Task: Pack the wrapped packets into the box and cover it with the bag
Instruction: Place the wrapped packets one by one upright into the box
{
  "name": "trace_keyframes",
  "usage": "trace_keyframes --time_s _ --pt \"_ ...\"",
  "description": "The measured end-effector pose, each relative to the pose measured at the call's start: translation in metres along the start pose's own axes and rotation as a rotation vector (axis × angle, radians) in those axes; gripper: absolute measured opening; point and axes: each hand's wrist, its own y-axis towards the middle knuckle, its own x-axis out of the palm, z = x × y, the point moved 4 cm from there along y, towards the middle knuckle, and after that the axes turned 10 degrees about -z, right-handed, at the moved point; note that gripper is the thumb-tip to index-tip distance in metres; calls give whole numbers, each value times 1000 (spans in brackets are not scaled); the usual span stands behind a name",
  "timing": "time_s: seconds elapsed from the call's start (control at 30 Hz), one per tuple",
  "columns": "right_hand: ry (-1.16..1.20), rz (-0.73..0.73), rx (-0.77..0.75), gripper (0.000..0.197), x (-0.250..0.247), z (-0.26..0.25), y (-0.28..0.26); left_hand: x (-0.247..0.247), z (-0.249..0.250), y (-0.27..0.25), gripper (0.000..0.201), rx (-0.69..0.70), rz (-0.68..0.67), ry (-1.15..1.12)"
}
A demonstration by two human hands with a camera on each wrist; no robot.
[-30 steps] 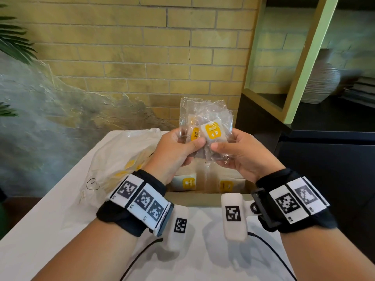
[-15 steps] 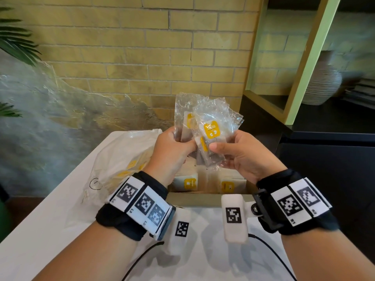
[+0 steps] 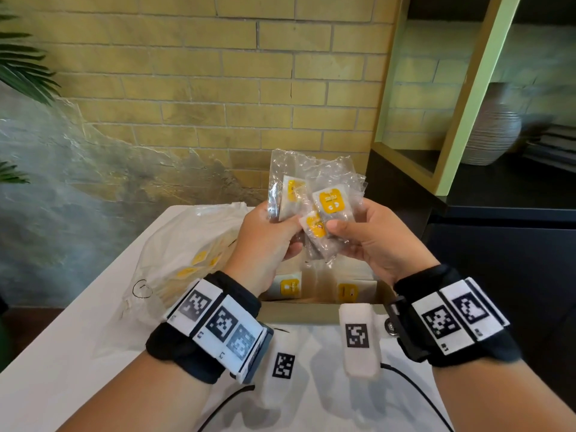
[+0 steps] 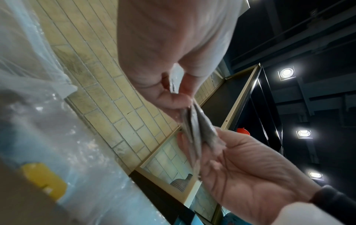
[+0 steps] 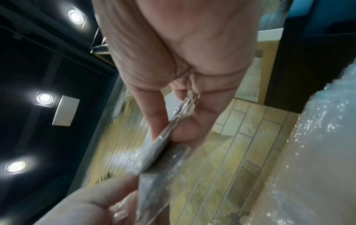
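Note:
Both hands hold a fan of clear-wrapped packets with yellow labels above the open cardboard box. My left hand pinches the left packets between thumb and fingers. My right hand pinches the right packets, thumb on a yellow label. In the left wrist view the packets show edge-on between both hands. The right wrist view shows them blurred between thumb and fingers. Wrapped packets with yellow labels lie inside the box. A translucent plastic bag holding more yellow-labelled packets lies left of the box.
The box and bag sit on a white table against a yellow brick wall. A dark cabinet with a green-framed shelf and a ribbed vase stands at the right. Plant leaves hang at the far left.
The hands have spread the bunched packets apart into a fan, the right hand drawing its packets to the right and slightly down. Box and bag have not moved.

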Motion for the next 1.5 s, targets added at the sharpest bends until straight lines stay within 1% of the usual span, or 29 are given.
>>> trace_keyframes --time_s 0.13,0.23,0.43,0.53,0.67,0.83,0.93,1.1,1.23,1.3,1.43,1.5 --pt "-48 19 0 40 5 5 2 -2 -3 1 22 -5 68 1" --pt "-76 15 21 37 6 7 1 -4 -2 0 18 14 108 12" --pt "-117 34 25 39 2 3 1 -6 -2 -1 12 45 100 82" --pt "-95 35 24 38 0 0 -1 -6 -1 -1 16 55 96 98" --pt "-94 30 10 38 -2 -2 -2 -4 -3 -1 18 48 96 66" --pt "-126 39 -41 36 5 1 -1 -7 -5 0 24 42 147 30" --pt "-134 36 -29 35 6 3 0 -8 -4 -1 26 53 156 -8" --pt "-141 9 37 22 -1 4 -1 -6 -4 -1 20 47 128 3" --pt "-112 -16 33 23 -9 -2 -3 -7 2 -1 16 35 58 55" --pt "-95 -16 21 22 -14 -6 -5 -11 4 0 16 20 46 69" --pt "-44 -47 23 21 -19 -7 -7 -16 5 2 15 -23 22 27" --pt "-38 -58 16 22 -20 -8 -7 -17 8 3 15 -28 15 57"
